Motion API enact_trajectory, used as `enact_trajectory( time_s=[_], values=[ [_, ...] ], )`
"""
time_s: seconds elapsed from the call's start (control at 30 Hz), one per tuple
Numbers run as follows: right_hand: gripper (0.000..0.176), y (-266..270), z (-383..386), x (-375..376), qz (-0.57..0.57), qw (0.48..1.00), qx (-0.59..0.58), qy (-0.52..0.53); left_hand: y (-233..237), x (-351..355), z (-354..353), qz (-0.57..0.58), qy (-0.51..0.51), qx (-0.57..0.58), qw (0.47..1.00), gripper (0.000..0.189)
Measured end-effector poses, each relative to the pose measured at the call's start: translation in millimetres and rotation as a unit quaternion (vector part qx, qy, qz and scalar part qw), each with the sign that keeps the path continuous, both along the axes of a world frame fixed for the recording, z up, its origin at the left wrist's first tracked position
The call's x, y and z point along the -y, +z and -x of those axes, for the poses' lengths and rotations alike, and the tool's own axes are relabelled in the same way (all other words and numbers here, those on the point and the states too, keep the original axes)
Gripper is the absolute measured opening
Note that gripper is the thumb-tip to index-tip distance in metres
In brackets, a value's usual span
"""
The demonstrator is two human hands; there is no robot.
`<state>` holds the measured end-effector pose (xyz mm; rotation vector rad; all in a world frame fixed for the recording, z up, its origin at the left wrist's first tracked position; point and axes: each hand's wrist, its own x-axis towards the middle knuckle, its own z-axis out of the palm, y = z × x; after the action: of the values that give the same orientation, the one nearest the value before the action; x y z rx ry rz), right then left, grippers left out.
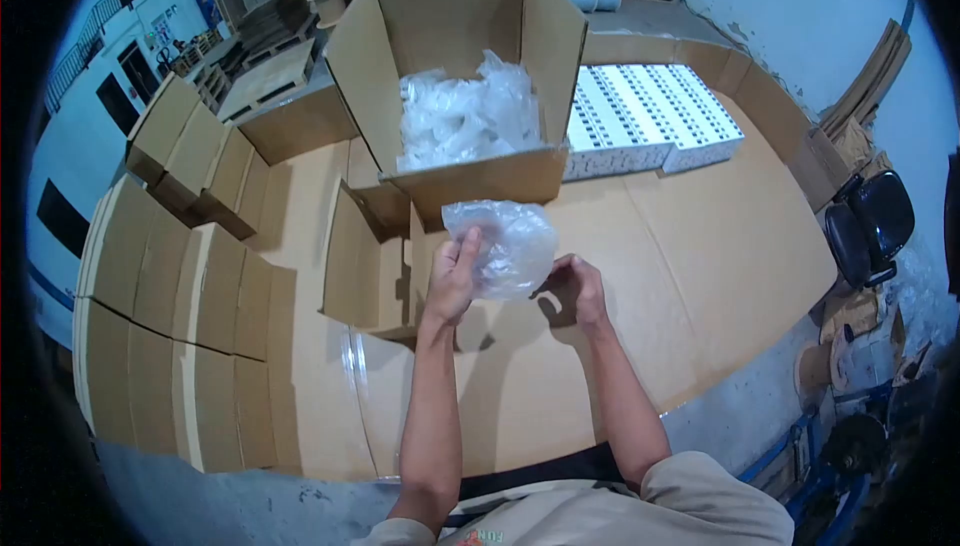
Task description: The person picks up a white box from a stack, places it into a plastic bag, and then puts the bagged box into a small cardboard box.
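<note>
A clear, crinkled plastic bag (515,251) is gripped in my left hand (455,276), thumb on top along its left edge. Whether anything lies inside the bag cannot be made out. Close to the bag's right edge is my right hand (582,291), its fingers loosely bent and apart, holding nothing visible. Behind the bag stands a large open cardboard box (480,178) with a heap of similar clear plastic bags (465,116) in it. Just left of my left hand, a smaller open cardboard box (355,256) rests on the cardboard-covered table (640,346), partly hidden by the bag.
White printed boxes (650,111) lie in rows at the back right. Stacked folded cartons (170,366) line the table's left side, with more cartons (200,156) behind. A black chair (865,226) stands beyond the right edge. Wooden pallets (265,81) are on the floor behind.
</note>
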<state>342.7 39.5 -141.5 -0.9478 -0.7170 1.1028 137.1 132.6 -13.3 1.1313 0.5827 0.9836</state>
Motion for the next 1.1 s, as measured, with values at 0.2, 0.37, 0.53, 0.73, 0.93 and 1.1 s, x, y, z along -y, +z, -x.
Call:
enact_trajectory(
  time_s=[0.2, 0.37, 0.53, 0.73, 0.93, 1.1],
  values=[
    [0.042, 48, 28, 10, 0.014, 0.995, 0.081, 0.056, -76, 25, 6, -0.003, 0.013, -0.116, 0.993, 0.031],
    [0.026, 45, 41, 5, 0.078, 0.983, 0.164, -0.040, -100, 26, 4, -0.087, 0.042, -0.177, 0.980, 0.025],
    [0.026, 30, 43, -10, 0.039, 0.972, 0.165, -0.160, -94, 24, 5, -0.020, 0.064, -0.171, 0.983, 0.022],
    [0.027, 44, 61, -13, 0.070, 0.906, 0.292, -0.300, -93, 26, 1, -0.122, 0.143, -0.230, 0.955, 0.027],
    [0.023, 49, 61, -14, 0.055, 0.875, 0.374, -0.302, -92, 26, 4, -0.147, 0.214, -0.251, 0.933, 0.031],
    [0.016, 46, 57, -11, 0.039, 0.862, 0.414, -0.292, -78, 33, -3, -0.135, 0.229, -0.230, 0.936, 0.035]
  ],
)
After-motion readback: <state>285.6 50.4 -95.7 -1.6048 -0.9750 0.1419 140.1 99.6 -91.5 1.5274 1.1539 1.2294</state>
